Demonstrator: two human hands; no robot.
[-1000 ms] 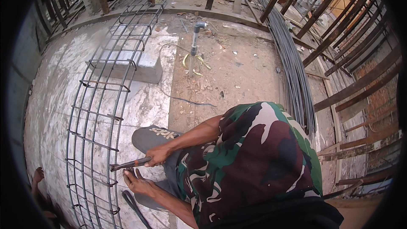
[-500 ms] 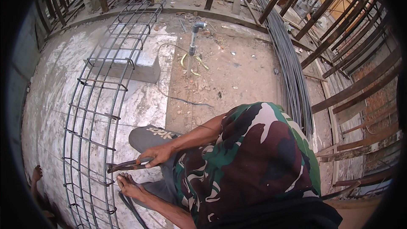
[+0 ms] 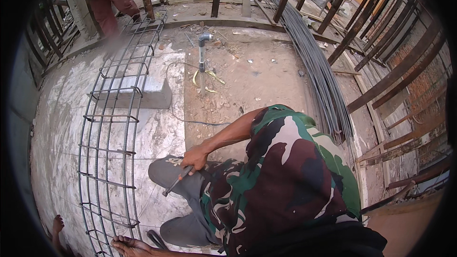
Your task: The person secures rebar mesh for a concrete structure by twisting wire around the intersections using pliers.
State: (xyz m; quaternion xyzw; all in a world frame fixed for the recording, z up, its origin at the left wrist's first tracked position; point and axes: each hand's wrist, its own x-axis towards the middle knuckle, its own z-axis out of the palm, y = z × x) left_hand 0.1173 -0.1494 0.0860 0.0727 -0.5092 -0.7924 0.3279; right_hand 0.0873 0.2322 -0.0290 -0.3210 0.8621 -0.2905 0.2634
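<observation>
A long cage of steel rebar [image 3: 108, 138], tied with square stirrups, runs along my left side over a concrete slab. My right hand [image 3: 194, 157] is closed round the handles of pincers [image 3: 175, 185]; their head points down-left above my bent knee, apart from the cage. My left hand [image 3: 131, 246] is at the cage's near edge with its fingers pinched together. What lies between those fingers is too small to make out. Thin wire strands show near my right hand. Between my knee and left hand lies a dark curved strip [image 3: 156, 239].
A concrete block [image 3: 154, 93] sits under the cage. Beyond it stands a grey pipe [image 3: 202, 57] with an elbow. A bundle of rebar [image 3: 309, 52] and wooden props [image 3: 333, 14] line the right. Another person [image 3: 112, 2] stands far left; someone's hand [image 3: 58, 223] shows lower left.
My right hand has drawn the pincers back from the cage toward my knee. My left hand has moved down along the cage. The far person has come into fuller view, carrying a shallow pan.
</observation>
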